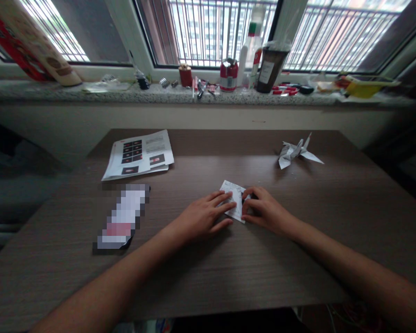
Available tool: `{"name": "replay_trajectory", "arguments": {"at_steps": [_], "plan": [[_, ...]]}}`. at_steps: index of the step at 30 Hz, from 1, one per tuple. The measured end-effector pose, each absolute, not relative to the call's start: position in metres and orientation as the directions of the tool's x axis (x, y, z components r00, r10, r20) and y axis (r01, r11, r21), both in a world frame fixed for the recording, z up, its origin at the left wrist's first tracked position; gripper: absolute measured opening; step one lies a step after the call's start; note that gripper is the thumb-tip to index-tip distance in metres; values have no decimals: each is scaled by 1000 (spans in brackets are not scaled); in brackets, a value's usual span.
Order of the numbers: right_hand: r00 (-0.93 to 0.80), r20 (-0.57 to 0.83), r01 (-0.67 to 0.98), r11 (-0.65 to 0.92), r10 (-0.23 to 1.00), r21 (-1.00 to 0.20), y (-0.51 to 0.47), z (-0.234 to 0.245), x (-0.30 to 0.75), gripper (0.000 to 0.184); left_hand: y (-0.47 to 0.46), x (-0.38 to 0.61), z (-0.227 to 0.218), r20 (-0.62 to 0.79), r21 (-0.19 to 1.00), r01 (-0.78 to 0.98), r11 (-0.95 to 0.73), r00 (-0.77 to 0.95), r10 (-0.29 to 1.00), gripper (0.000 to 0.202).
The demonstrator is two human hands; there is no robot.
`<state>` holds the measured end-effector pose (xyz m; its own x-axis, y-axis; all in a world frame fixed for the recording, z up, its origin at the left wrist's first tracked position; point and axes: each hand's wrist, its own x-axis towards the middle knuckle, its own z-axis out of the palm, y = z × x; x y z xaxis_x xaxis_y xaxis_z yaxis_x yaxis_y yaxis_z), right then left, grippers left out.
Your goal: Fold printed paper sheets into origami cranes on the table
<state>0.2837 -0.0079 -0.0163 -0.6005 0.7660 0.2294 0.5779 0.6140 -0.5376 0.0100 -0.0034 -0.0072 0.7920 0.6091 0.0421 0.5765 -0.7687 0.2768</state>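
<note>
A small folded piece of white paper [239, 200] with print on it lies on the brown table, in the middle of the head view. My left hand [203, 216] rests flat on its left side, fingers spread. At the right edge, the bent fingers and thumb of my right hand [266, 210] pinch the paper; the fingertips partly hide that edge, where a dark gap shows. Farther back on the right stands a folded paper crane [294, 152] with its wings out.
Printed sheets [138, 155] lie at the back left, with a pixelated, phone-shaped object [124, 215] nearer me. Beyond the table, a stone windowsill [173, 96] bears a red can [228, 76], a dark drink cup [271, 69], a bottle [243, 60] and a yellow container [365, 88].
</note>
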Motion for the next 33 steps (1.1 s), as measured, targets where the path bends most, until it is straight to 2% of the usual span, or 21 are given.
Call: {"name": "replay_trajectory", "arguments": {"at_steps": [6, 9, 12, 14, 22, 33], "plan": [[-592, 234, 565, 604, 771, -562, -8, -13, 284, 6, -4, 9, -9, 67, 276, 569, -774, 792, 606, 52], [-563, 260, 585, 601, 784, -545, -7, -15, 285, 23, -4, 9, -8, 61, 266, 572, -776, 793, 606, 52], [-568, 262, 643, 619, 780, -451, -7, -21, 285, 42, -4, 10, -5, 45, 261, 577, -774, 794, 606, 52], [-584, 247, 665, 631, 773, -400, -7, -24, 285, 47, -4, 10, -5, 44, 269, 577, -771, 793, 608, 51], [-574, 238, 691, 619, 783, -372, -7, -31, 286, 53, -3, 8, -11, 72, 277, 567, -776, 793, 605, 52], [-586, 287, 671, 653, 758, -351, -9, -35, 287, 48, -4, 10, -11, 95, 220, 586, -780, 783, 615, 52]]}}
